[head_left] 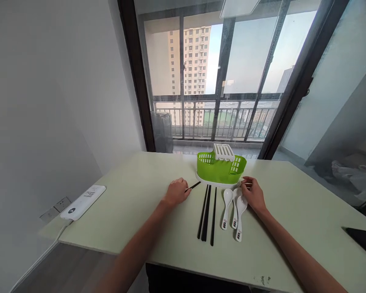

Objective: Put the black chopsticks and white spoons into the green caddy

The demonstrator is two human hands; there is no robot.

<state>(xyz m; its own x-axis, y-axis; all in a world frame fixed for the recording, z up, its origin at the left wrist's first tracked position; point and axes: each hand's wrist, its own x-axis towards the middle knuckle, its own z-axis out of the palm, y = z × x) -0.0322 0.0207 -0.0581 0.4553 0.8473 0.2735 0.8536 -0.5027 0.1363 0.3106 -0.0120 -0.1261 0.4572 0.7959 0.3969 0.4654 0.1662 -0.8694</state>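
Note:
My left hand point(177, 191) is closed around a black chopstick point(195, 185), whose tip points toward the basket's base. Several more black chopsticks point(205, 213) lie lengthwise on the table between my hands. My right hand point(252, 193) is curled at the right end of the basket's white base, beside the spoons; what its fingers pinch is too small to make out. Three white spoons lie there: a left one point(228, 196), a middle one point(234, 217) and a right one point(242, 203), partly overlapping. Behind them stands a green basket point(216, 173) with slotted ends and a white slatted piece point(223, 151) on its rim.
A white power strip point(83, 202) with a cable lies at the left edge of the pale green table point(125, 228). A dark flat object point(362, 242) sits at the right edge. Beyond the table are a framed glass door and a balcony railing point(213, 122).

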